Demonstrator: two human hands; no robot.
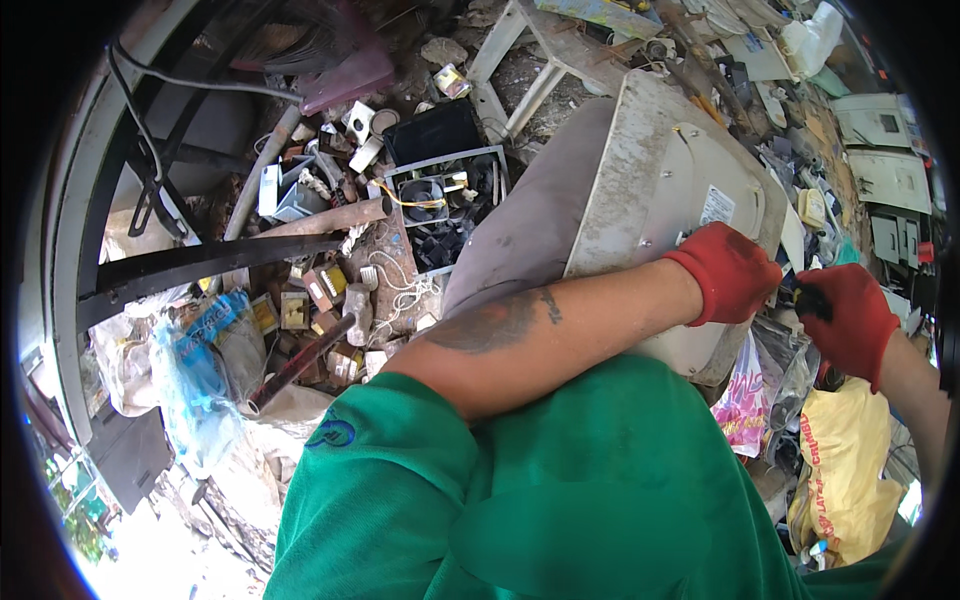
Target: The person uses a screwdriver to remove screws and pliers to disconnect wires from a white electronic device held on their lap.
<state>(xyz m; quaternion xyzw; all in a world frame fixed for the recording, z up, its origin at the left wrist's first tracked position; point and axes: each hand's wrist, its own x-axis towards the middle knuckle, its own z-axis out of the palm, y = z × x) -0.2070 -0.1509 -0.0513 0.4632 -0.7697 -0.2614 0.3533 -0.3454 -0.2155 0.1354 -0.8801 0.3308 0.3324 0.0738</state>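
Observation:
A grimy off-white panel or housing (pixel 640 190), with a raised middle and a small white label, leans across my lap and trouser leg. My left hand (pixel 728 272), in a red glove, lies closed over its right edge; whatever its fingers hold is hidden. Just right of that edge is my right hand (pixel 850 318), also red-gloved and curled shut. A small black and yellow patch shows at its thumb, and I cannot make out whether it is a tool handle or part of the glove. The two fists nearly meet.
A hammer (pixel 357 315) with a dark red handle lies at left among several small transformers. Behind it is an opened metal case (pixel 405 235) with a fan and wires. A white metal frame (pixel 520 70) stands beyond. Plastic bags, including a yellow one (pixel 845 460), crowd the right.

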